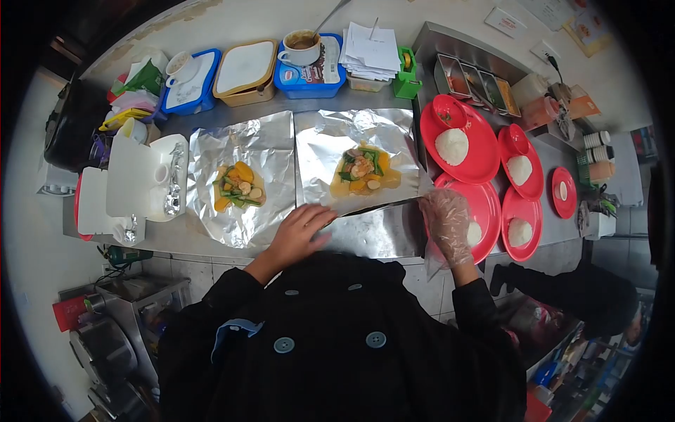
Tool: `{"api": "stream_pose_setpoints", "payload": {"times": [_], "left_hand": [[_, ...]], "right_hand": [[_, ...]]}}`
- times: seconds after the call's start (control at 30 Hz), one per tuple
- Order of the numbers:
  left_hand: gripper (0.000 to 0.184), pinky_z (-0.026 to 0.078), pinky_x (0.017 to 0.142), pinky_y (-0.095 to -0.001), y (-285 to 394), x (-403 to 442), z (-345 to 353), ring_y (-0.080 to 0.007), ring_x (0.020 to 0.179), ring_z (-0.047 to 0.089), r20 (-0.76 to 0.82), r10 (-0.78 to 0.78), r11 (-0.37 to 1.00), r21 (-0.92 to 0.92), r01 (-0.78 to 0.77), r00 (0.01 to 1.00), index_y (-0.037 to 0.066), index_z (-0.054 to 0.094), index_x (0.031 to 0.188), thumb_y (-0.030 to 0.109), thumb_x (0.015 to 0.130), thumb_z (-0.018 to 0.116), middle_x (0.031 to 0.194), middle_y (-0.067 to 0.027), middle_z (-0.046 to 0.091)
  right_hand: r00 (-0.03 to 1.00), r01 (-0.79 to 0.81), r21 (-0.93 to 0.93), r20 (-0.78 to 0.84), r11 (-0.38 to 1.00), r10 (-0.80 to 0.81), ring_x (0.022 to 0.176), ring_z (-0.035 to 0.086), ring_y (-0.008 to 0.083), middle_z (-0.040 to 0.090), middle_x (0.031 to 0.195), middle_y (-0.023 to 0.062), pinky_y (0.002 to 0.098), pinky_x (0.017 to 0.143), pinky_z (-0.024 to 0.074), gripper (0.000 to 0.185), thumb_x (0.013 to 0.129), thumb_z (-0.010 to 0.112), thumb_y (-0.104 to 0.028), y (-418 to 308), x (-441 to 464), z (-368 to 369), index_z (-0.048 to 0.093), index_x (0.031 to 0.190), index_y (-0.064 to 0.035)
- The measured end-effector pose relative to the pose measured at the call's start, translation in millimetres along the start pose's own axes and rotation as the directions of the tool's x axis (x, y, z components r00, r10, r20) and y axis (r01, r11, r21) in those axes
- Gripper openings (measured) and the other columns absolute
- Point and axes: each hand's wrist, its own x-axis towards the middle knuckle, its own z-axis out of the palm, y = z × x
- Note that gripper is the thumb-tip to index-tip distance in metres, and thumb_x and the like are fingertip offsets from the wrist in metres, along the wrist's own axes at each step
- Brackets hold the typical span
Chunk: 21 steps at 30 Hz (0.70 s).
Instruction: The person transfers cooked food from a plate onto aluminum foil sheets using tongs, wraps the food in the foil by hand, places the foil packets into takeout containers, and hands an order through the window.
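Note:
A sheet of aluminium foil (397, 126) lies on the counter in front of me, with cooked shrimp and vegetables (365, 171) in a puddle of sauce on it. Its near edge is lifted a little, with a dark gap underneath. My bare left hand (304, 228) holds this edge near its left corner, thumb below the fingers. At the right corner, my right hand (446, 218), in a clear plastic glove, grips the foil; its fingertips are partly hidden. To the left, a second foil sheet (211, 144) carries a similar portion of shrimp and vegetables (239, 186).
Red plates (467, 165) with rice mounds stand close to my right hand. An open white takeaway box (130, 184) sits at left. Along the back are tubs, a sauce cup (301, 50), papers (370, 53) and a green tape dispenser (408, 74). Another person's dark sleeve (562, 288) shows at lower right.

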Motion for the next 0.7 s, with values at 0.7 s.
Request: {"api": "stream_pose_setpoints", "payload": {"times": [0.7], "left_hand": [[0.061,0.037,0.095,-0.0390,-146,130,-2,-0.0304,0.113,0.046,0.044,-0.091,0.980,0.182,0.081,0.995,0.004,0.039,0.129,0.006,0.072,0.061,0.121,-0.0173,0.050]], "right_hand": [[0.946,0.276,0.094,-0.200,0.956,-0.254,0.080,0.059,0.0300,0.060,0.084,0.0169,0.0416,0.071,0.0469,0.024,0.070,0.049,-0.002,19,131,61,0.058,0.091,-0.0038]]}}
